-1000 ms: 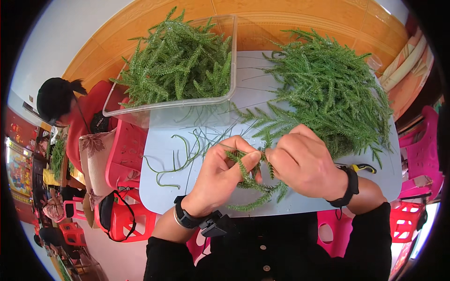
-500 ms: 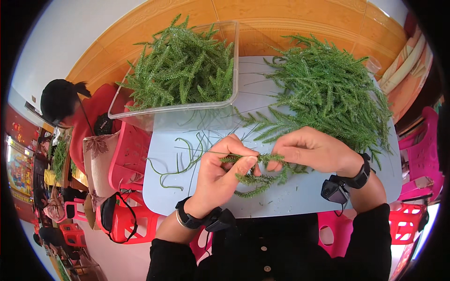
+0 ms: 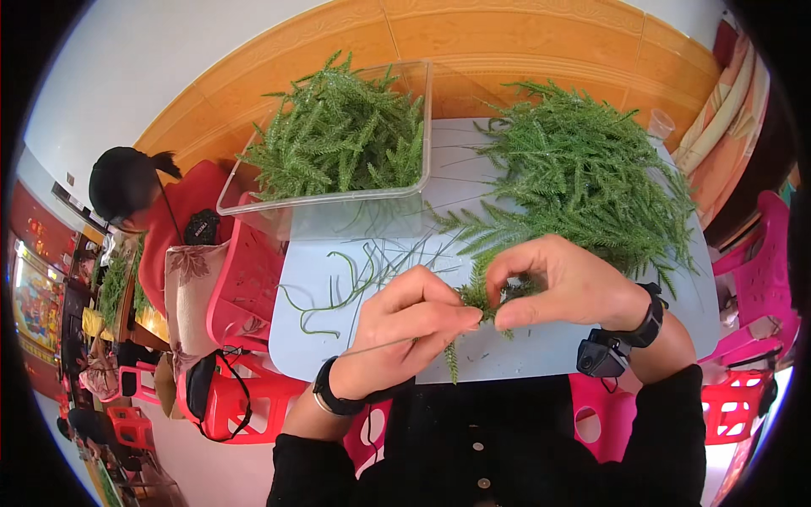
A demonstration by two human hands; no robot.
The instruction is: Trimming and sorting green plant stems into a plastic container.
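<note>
left hand (image 3: pixel 410 321) rotated, grip pinching sprig (image 3: pixel 476 289); right hand (image 3: pixel 562 283), grip loosely parted; bin (image 3: pixel 372 216), greenery pile (image 3: pixel 583 169) beyond.

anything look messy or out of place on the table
Only the loose litter: thin strands lie crisscrossed on the table in front of the clear bin, with curled green stems to their left. They look stray beside the green sprigs heaped at right. Nothing else stands out.
</note>
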